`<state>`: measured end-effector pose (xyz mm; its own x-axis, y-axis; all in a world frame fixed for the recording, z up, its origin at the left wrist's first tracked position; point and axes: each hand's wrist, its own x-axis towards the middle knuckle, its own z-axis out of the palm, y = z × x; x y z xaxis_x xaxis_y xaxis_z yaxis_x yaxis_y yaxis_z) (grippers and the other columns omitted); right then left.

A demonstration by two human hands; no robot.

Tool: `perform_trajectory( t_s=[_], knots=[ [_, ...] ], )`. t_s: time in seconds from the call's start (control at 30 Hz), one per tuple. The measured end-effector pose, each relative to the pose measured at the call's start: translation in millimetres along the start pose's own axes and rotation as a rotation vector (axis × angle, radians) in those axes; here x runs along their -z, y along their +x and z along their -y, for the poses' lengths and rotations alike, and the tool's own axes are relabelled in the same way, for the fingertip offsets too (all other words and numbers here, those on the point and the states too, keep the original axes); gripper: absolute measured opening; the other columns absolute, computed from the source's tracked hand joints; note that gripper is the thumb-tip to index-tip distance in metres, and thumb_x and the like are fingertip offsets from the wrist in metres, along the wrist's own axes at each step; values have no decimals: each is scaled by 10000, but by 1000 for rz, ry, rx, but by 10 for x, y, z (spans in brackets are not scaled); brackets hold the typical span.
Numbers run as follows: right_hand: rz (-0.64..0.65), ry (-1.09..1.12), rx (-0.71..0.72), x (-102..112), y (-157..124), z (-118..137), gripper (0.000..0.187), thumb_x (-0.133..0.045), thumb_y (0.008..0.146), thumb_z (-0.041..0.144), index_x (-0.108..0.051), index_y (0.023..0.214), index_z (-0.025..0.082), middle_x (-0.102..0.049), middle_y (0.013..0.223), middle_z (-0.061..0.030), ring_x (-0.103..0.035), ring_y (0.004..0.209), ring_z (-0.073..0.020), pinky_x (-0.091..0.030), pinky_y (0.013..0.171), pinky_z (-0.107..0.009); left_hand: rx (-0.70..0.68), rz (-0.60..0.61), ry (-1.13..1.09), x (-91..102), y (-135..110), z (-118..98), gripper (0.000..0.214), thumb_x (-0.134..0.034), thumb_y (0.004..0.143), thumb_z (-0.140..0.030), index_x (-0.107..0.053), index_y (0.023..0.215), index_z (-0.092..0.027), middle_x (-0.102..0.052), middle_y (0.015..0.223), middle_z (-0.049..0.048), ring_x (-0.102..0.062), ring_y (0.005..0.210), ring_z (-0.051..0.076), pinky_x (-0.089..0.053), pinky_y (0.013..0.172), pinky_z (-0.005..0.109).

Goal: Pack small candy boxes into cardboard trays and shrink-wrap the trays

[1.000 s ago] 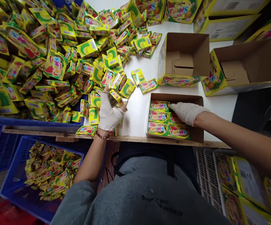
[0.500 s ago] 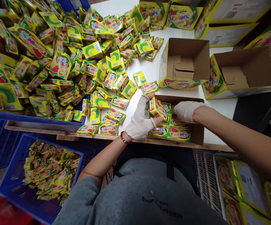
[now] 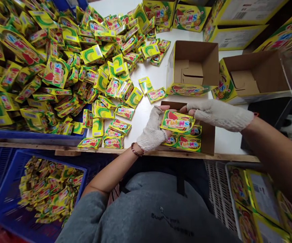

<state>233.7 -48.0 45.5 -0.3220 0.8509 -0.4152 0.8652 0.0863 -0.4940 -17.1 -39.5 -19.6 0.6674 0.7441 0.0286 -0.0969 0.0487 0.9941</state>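
I see the left hand (image 3: 152, 130) in a white knit glove with bare fingertips, curled partway into a C around the left end of a TWINS packet (image 3: 178, 121); its thumb lies along the near edge and its fingers reach to the far side, so the packet sits held between them; the right hand (image 3: 219, 113), gloved the same way, comes in from the other side with its fingers loosely bent together, fingertips touching the packet's far right corner; I cannot tell from my view whether those tips pinch it or only steady it; the packet is printed side up, slightly tilted, over the open display carton (image 3: 208, 141) at the table's near edge; beneath it I can make out more TWINS packets (image 3: 188, 143) laid inside, some of them covered by the held one and the left thumb; a beaded bracelet (image 3: 136, 150) rings the left wrist; to the left of that hand, loose packets (image 3: 119, 125) lie on the white tabletop (image 3: 141, 113), just beside a big heap of packets (image 3: 57, 72); beyond the carton I see two more open cartons, one (image 3: 209, 55) directly behind it and another (image 3: 267, 69) to its right.
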Motion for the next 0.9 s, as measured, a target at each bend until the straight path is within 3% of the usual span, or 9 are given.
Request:
perform_trajectory(
  t_s=[0.1, 0.2, 0.27, 0.37, 0.47, 0.57, 0.67, 0.77, 0.9],
  knots=[
    [20, 49, -7, 129, -94, 79, 479, -418, 1099, 479, -775, 1323, 252, -816, 1164, -78, -709, 1045, -284, -561, 931, -373, -67, -31, 76, -112, 100, 78, 745, -846, 841, -353, -393, 1424, -257, -577, 1577, 189, -671, 1411, 314, -587, 1210, 483],
    [-8, -211, -78, 197, -104, 141, 361, -493, 1071, 353, -794, 1221, 220, -797, 1147, -104, -696, 1055, -279, -530, 942, -358, -68, -110, 278, -216, 194, 131, 755, -692, 878, -189, -358, 1553, -235, -544, 1613, 191, -630, 1470, 289, -570, 1234, 462],
    [-39, -437, -163, 187, -102, 170, 348, -513, 1059, 289, -805, 1209, 172, -781, 1220, -164, -699, 1099, -305, -515, 933, -376, -7, -104, 557, -274, 232, 88, 717, -594, 900, -101, -398, 1584, -195, -563, 1605, 195, -628, 1468, 285, -574, 1225, 465],
    [40, -636, -288, 68, -81, 207, 409, -454, 1068, 178, -806, 1265, 106, -776, 1268, -236, -723, 1148, -345, -509, 901, -398, 96, 118, 1069, -357, 246, -66, 424, -540, 969, -86, -651, 1374, -145, -681, 1453, 184, -676, 1368, 317, -590, 1177, 500],
    [120, -644, -348, -109, -14, 229, 465, -398, 1049, 79, -796, 1291, 77, -785, 1274, -261, -744, 1207, -365, -527, 914, -403, 133, 381, 1369, -444, 227, -191, 238, -611, 1027, -215, -778, 1177, -135, -766, 1309, 203, -706, 1275, 365, -572, 1161, 557],
    [98, -613, -375, -221, 68, 207, 437, -421, 1066, 122, -788, 1299, 85, -784, 1282, -282, -760, 1198, -380, -553, 895, -412, 192, 465, 1445, -503, 212, -228, 292, -641, 1050, -333, -821, 1177, -141, -774, 1348, 223, -716, 1269, 381, -568, 1130, 543],
    [59, -554, -362, -234, 101, 134, 406, -470, 1076, 187, -769, 1346, 136, -804, 1217, -260, -779, 1121, -372, -570, 860, -418, 254, 514, 1448, -522, 238, -228, 361, -620, 1056, -345, -817, 1231, -98, -759, 1376, 239, -714, 1286, 394, -579, 1080, 525],
    [52, -535, -313, -206, 63, 51, 437, -432, 1069, 144, -755, 1364, 140, -791, 1234, -261, -774, 1131, -374, -570, 878, -432, 250, 476, 1431, -513, 324, -216, 334, -647, 1026, -287, -807, 1246, -93, -770, 1332, 246, -717, 1257, 399, -581, 1053, 534],
    [28, -561, -281, -181, -19, 27, 467, -379, 1061, 108, -747, 1342, 166, -792, 1210, -247, -757, 1128, -365, -558, 878, -428, 193, 415, 1422, -511, 478, -140, 381, -716, 982, -264, -780, 1312, -86, -733, 1427, 281, -678, 1315, 411, -526, 1147, 559]
  ],
)
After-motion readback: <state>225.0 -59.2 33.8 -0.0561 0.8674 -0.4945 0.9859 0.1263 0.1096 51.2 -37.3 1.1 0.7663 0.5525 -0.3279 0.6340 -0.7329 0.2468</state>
